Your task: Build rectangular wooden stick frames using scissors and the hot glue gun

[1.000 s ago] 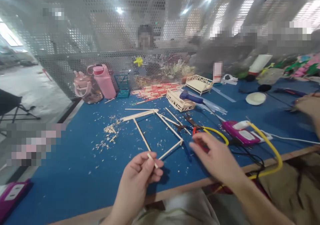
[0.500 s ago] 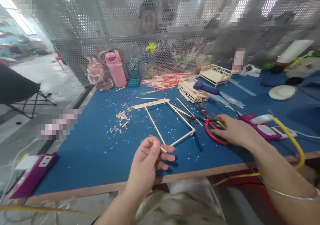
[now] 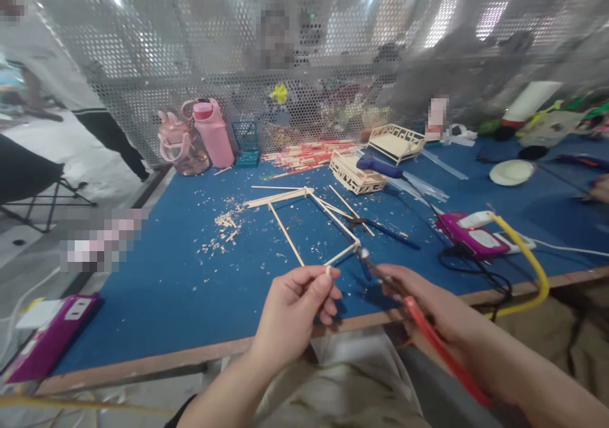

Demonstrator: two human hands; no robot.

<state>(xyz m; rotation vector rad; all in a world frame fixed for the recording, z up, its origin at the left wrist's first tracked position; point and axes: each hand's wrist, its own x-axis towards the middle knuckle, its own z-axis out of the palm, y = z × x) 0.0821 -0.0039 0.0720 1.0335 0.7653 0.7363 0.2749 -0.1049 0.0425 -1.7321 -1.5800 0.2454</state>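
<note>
My left hand [image 3: 299, 301] is closed in a pinch, with the pale end of a thin wooden stick [image 3: 328, 271] between thumb and forefinger. Just beyond the fingers, a four-sided frame of wooden sticks [image 3: 286, 233] lies on the blue tabletop; its near corner is hidden by this hand. My right hand [image 3: 419, 295] is wrapped round red-handled scissors [image 3: 440, 345], their blurred metal tip close to the frame's right corner. Blue-handled pliers [image 3: 392, 234] rest across loose sticks right of the frame.
Wood scraps [image 3: 226, 222] litter the left side. Behind are red-and-pale sticks [image 3: 309, 155], two small wooden beds [image 3: 397, 141], a blue glue gun [image 3: 380, 167] and a pink bottle [image 3: 212, 136]. A purple power strip [image 3: 471, 234] trails cables at right. Another person's hand [image 3: 600, 188] shows at the right edge.
My right hand has picked up the red-handled scissors and brought them left and nearer to me. My left hand still pinches the stick. Another person has appeared at the upper left.
</note>
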